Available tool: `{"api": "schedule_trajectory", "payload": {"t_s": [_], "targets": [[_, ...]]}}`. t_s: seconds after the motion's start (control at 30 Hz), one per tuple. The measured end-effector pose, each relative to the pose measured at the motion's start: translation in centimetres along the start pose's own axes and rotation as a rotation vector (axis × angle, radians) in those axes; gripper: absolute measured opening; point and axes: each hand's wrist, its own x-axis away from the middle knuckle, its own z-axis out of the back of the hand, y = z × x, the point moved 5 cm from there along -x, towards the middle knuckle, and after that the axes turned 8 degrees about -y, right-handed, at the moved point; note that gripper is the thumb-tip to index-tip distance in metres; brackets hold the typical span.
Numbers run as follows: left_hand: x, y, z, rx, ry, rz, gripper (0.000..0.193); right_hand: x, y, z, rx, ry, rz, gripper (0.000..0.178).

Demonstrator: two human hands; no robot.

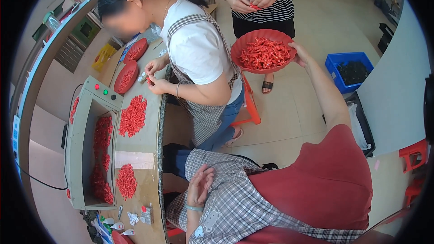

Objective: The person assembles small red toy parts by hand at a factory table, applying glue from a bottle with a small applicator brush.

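My right hand, at the end of an outstretched arm, grips the rim of a red bowl. Many small, shiny red pieces fill the bowl, their kind too small to make out. Against the checked apron over my lap rests my left hand, holding nothing, its fingers loosely bent and apart. The bowl is off the floor, in front of a standing person in a striped shirt, whose own hands hold a red piece.
At the worktable, a seated person in a white shirt handles a small piece. Red piles lie beside a grey machine with buttons. A red stool, a blue crate and a black tray stand on the floor.
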Motion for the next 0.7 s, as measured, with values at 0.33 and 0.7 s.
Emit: {"api": "schedule_trajectory", "payload": {"t_s": [0.33,0.7], "targets": [[-0.11,0.04,0.21,0.034,-0.003,-0.009,0.036,0.77,-0.67,-0.69,0.028,-0.012,-0.002,0.037],[0.03,0.00,0.59,0.041,-0.006,-0.017,0.037,0.82,-0.80,-0.12,0.074,-0.006,-0.034,0.034]]}}
